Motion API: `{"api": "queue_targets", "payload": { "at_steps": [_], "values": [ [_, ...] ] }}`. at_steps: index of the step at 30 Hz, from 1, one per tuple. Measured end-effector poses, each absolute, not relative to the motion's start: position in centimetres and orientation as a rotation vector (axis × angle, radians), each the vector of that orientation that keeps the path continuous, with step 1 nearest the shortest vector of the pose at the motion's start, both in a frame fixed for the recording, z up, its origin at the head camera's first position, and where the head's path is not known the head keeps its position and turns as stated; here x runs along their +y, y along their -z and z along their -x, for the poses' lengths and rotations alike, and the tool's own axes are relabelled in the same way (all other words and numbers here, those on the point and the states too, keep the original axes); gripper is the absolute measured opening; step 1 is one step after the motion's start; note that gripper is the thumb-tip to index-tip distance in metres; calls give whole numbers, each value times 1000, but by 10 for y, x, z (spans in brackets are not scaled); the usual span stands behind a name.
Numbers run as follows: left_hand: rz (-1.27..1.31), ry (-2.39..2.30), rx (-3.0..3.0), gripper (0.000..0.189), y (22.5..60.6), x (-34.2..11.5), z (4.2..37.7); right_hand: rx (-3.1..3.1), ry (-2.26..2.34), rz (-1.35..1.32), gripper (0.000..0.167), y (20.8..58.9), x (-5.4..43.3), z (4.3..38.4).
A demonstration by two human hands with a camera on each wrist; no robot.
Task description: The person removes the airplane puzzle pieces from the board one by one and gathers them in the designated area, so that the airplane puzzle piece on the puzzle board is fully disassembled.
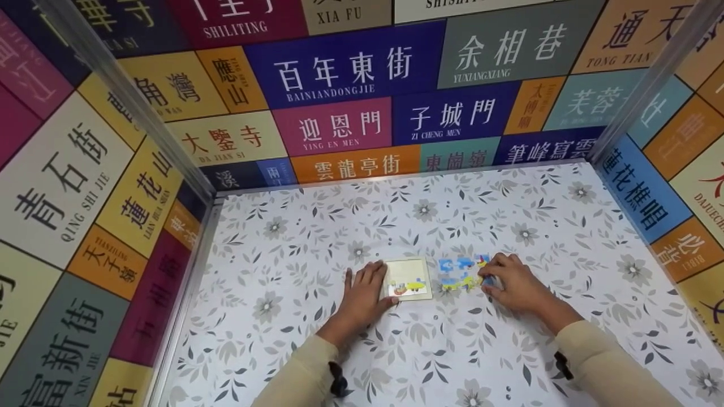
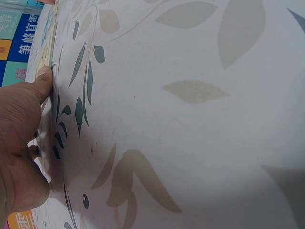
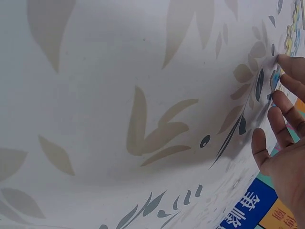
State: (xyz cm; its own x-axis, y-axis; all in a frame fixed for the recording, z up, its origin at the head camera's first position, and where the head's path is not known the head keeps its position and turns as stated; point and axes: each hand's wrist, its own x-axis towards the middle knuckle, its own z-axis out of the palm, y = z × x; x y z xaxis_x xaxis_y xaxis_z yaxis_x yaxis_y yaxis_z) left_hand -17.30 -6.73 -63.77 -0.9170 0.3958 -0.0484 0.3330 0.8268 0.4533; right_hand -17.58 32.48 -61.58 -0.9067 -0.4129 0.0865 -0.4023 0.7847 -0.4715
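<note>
A small square puzzle tray (image 1: 406, 268) lies on the patterned tabletop, its lower part filled with a picture that includes a yellow vehicle. Beside its left edge rests my left hand (image 1: 363, 289), fingers extended and the thumb at the tray's lower corner. The left wrist view shows that thumb touching the tray's side. To the right of the tray, my right hand (image 1: 513, 284) pinches a bluish puzzle piece (image 3: 275, 78) between thumb and fingertips, low over the table. Several loose puzzle pieces (image 1: 447, 264), blue and yellow, lie between the tray and this hand, partly covered by its fingers.
The table (image 1: 271, 339) has a white cover printed with grey flowers and leaves. Panels with colourful signs, such as the back wall (image 1: 345, 73), enclose it at the back and on both sides. Metal-like corner posts (image 1: 639, 90) stand where the panels meet.
</note>
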Motion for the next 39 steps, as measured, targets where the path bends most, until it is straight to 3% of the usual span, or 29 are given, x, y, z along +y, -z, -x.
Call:
{"api": "queue_targets", "payload": {
  "at_steps": [39],
  "values": [
    [-552, -658, 2848, 82, 634, -67, 172, 2854, 811, 891, 37, 604, 223, 201]
  ]
}}
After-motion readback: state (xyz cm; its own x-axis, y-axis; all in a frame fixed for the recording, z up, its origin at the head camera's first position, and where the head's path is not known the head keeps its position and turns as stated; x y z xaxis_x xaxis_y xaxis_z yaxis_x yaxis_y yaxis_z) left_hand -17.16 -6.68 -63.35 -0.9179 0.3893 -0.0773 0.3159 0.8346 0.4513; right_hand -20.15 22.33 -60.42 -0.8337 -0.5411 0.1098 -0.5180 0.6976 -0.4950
